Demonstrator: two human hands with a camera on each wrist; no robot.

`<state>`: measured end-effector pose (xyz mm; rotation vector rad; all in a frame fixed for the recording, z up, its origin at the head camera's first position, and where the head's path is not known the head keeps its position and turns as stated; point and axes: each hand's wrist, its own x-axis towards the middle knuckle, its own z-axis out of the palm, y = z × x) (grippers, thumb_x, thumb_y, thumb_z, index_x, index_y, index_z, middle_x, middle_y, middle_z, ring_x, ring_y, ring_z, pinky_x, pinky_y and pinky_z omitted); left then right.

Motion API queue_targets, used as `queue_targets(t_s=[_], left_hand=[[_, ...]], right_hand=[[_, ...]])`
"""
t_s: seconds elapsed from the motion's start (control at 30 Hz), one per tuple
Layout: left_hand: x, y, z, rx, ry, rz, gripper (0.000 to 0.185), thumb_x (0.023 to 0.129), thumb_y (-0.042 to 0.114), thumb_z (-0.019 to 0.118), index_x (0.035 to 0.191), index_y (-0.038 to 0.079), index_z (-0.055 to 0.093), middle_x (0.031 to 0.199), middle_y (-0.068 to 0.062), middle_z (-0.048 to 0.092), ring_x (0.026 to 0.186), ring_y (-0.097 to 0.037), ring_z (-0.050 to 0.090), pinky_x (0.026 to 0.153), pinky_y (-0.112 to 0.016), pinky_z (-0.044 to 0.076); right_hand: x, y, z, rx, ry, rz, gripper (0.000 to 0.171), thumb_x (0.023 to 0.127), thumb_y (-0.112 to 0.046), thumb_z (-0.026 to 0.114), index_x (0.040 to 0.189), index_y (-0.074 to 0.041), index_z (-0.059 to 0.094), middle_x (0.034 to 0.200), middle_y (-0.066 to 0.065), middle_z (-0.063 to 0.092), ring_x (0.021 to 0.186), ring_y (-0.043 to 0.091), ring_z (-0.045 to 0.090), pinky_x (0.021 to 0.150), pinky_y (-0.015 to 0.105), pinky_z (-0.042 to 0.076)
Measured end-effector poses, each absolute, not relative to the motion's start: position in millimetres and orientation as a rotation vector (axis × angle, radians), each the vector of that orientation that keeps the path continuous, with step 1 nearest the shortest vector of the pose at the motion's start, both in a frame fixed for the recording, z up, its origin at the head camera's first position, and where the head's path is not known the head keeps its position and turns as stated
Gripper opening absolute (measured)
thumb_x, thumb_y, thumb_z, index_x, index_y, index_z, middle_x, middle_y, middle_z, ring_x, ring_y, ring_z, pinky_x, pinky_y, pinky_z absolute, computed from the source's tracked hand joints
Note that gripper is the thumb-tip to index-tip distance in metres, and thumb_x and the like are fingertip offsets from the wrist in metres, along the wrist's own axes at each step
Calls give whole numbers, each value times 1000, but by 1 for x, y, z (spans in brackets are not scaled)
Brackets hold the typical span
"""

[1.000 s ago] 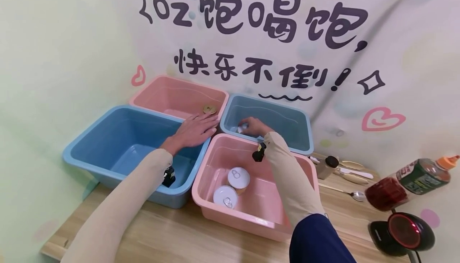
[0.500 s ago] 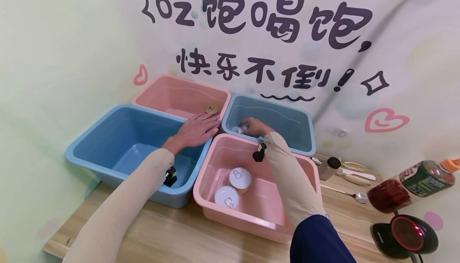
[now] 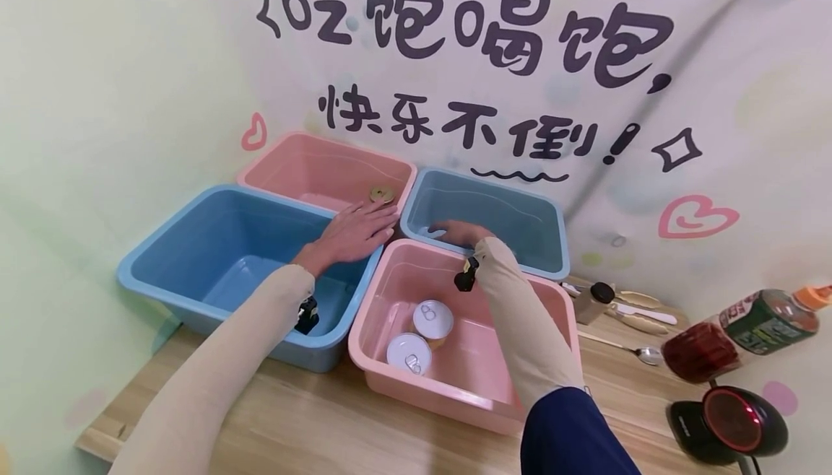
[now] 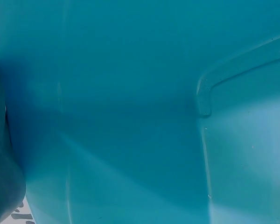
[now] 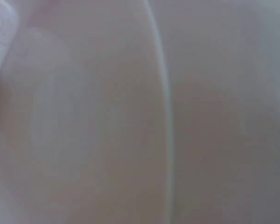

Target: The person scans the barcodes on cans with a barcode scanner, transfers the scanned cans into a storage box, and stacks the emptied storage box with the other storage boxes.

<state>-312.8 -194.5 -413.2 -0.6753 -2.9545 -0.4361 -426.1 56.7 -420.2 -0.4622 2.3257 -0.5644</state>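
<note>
Left hand (image 3: 354,233) flat, fingers straight, on blue bin (image 3: 195,244) rim. Right hand (image 3: 458,233) inside small blue bin (image 3: 552,244), grip unclear. Bins prob. light, stiff, slick; best held by rim.

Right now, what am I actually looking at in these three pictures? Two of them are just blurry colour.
No machine here: a person works with two bare hands and wears three cameras. The wide picture comes from the head camera, looking down at a wooden table against a painted wall. On it stand four plastic tubs: a big blue tub, a far pink tub, a far blue tub and a near pink tub holding two cans.

The left hand lies flat, fingers straight, where the tubs meet. The right hand dips into the far blue tub; whether it holds anything is hidden.

The blurry pictures come from wrist cameras, too close to the plastic: the left shows blue tub wall, the right pinkish blur.

Bottles, a spoon and a black scanner lie on the right.
</note>
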Motion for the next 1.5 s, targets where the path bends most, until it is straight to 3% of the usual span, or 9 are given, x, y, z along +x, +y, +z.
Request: queue_targets(t_s=[0.17, 0.43, 0.73, 1.03, 1.27, 1.5], left_hand=[[-314, -193, -415, -691, -2948, -430, 56, 104, 43, 40, 155, 20, 36, 163, -3, 33, 155, -31, 21, 126, -52, 13], [-316, -195, -414, -690, -2951, -417, 56, 104, 43, 40, 155, 20, 36, 163, -3, 33, 155, -30, 21, 125, -52, 15], [-316, -196, -414, -691, -2955, -455, 56, 104, 43, 41, 155, 20, 36, 163, -3, 33, 155, -30, 20, 126, -52, 14], [-315, -194, -413, -685, -2973, -431, 56, 105, 41, 40, 156, 19, 35, 164, -4, 31, 156, -32, 16, 126, -53, 10], [-315, -194, -413, -683, -2971, -435, 56, 105, 42, 40, 156, 20, 35, 164, -3, 31, 156, -32, 15, 127, -52, 5], [-316, -194, -414, -690, -2960, -408, 56, 105, 42, 40, 156, 19, 35, 164, -4, 31, 156, -32, 15, 127, -52, 7]], right_hand=[[-419, 62, -409, -541, 2409, -514, 53, 103, -30, 51, 152, -12, 41, 160, 18, 35, 148, 37, 32, 120, 56, 30], [-405, 72, -384, -703, 2555, -598, 52, 101, -24, 58, 148, -5, 44, 144, 23, 53, 130, 37, 55, 106, 51, 48], [-368, 90, -354, -867, 2662, -742, 53, 98, -22, 62, 147, -12, 46, 142, 20, 54, 128, 36, 57, 104, 51, 50], [-314, 104, -334, -1038, 2604, -846, 61, 92, -13, 70, 148, -8, 46, 141, 17, 55, 125, 34, 57, 99, 50, 54], [-281, 101, -344, -1137, 2481, -854, 57, 90, -9, 71, 143, -7, 51, 138, 17, 58, 120, 35, 61, 95, 49, 56], [-269, 97, -386, -1182, 2333, -725, 53, 90, -10, 72, 139, -6, 54, 131, 15, 62, 116, 37, 62, 97, 49, 55]])
